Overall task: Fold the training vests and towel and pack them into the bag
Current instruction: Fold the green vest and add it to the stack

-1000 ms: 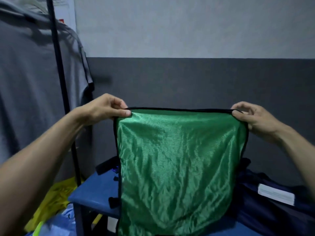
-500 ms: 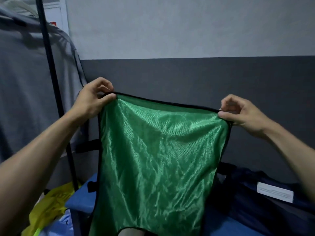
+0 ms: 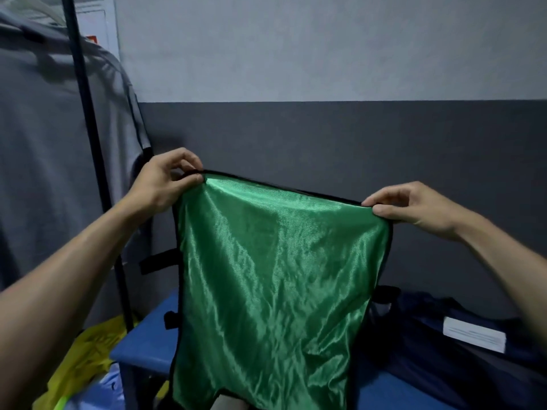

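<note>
you've got the green vest (image 3: pixel 278 279) hanging above the blue surface (image 3: pixel 148 341), shiny, creased, black-trimmed; your left hand (image 3: pixel 165 184) and right hand (image 3: pixel 414 208) each have fingers pinching a top corner, dark bag (image 3: pixel 444 359) right of it.

Nothing here can be read. The white label (image 3: pixel 474 334) on the dark navy bag (image 3: pixel 461 359) carries faint lines too blurred to make out, and the wall notice (image 3: pixel 94 31) behind the rack pole is illegible.
</note>
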A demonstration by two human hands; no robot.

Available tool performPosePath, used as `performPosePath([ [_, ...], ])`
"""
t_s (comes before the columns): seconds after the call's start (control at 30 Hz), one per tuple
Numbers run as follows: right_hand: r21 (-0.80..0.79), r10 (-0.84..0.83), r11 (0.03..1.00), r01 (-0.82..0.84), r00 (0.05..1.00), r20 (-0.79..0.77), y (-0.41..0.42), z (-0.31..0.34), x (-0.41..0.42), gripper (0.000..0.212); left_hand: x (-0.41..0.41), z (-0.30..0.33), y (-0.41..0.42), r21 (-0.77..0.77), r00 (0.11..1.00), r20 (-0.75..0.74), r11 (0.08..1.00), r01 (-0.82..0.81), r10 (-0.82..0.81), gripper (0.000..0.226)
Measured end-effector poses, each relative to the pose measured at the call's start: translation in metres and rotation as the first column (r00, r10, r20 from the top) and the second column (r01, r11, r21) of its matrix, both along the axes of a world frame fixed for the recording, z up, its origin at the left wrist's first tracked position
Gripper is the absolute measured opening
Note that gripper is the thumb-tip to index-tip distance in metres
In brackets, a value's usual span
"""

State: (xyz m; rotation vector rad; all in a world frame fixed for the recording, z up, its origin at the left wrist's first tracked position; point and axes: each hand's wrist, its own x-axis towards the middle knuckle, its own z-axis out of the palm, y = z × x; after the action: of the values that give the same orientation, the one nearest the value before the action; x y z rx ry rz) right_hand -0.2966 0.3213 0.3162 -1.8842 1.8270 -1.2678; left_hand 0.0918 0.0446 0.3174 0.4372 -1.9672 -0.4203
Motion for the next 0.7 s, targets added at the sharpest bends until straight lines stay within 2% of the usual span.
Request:
performPosePath([
  [0.2, 0.067, 0.012, 0.998, -0.011, 1.0, -0.013, 0.002, 0.003, 0.001, 0.012, 0.005, -0.003, 0.0, -0.005, 0.999, 0.026, 0.999, 0.032, -0.032, 0.025],
  [0.37, 0.141, -0.002, 0.99, -0.007, 0.998, 0.057, -0.001, 0.003, -0.002, 0.01, 0.007, -0.006, 0.005, 0.036, 0.994, 0.042, 0.994, 0.101, -0.102, 0.019],
  [0.5, 0.205, -0.036, 0.978, 0.025, 0.998, 0.048, -0.004, 0.001, -0.002, 0.011, 0.009, -0.008, 0.008, 0.06, 0.991, 0.03, 0.99, 0.129, -0.131, 0.014],
  [0.57, 0.196, -0.079, 0.978, 0.073, 0.997, 0.025, -0.005, -0.001, -0.002, 0.005, 0.01, -0.009, 0.01, 0.06, 0.99, 0.033, 0.989, 0.136, -0.138, 0.014],
  [0.7, 0.066, -0.189, 0.98, 0.186, 0.981, 0.044, -0.007, 0.0, -0.005, 0.011, 0.013, -0.012, 0.014, 0.033, 0.983, 0.096, 0.988, 0.153, -0.156, 0.021],
])
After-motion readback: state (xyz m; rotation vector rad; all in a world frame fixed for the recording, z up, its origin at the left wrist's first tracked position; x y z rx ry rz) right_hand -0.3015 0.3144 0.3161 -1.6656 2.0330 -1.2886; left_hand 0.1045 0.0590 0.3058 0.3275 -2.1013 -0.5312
